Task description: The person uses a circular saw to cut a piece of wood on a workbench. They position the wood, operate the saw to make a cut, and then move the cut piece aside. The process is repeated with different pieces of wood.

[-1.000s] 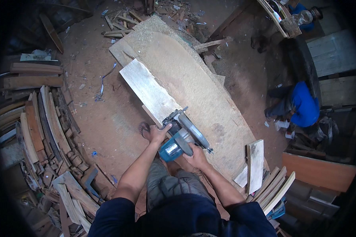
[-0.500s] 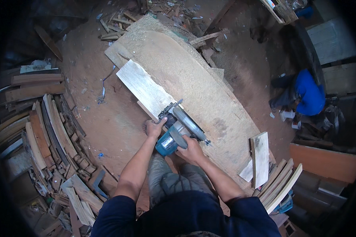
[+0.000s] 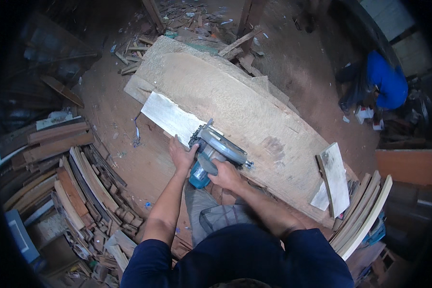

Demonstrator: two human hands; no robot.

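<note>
My right hand (image 3: 227,175) is wrapped round the rear handle of a teal and grey circular saw (image 3: 223,148). The saw rests across a pale wooden board (image 3: 170,114), its round guard on the far side and its motor toward me. My left hand (image 3: 181,154) grips the board's near edge just left of the saw, with the thumb close to the saw's base. Part of the saw blade is hidden by the guard. Beneath the board is a long, dust-covered wooden worktop (image 3: 240,101).
Curved wood strips (image 3: 93,180) are stacked at left. Two short pale boards, one a tilted board (image 3: 338,180), lie on the worktop's right end beside curved slats (image 3: 365,218). Scrap wood (image 3: 134,55) litters the far floor. A person in blue (image 3: 389,79) crouches at far right.
My view has shifted, so the surroundings sit differently. My left hand's fingers have moved up along the board edge and the thumb has come off the saw's top. My right hand keeps the handle.
</note>
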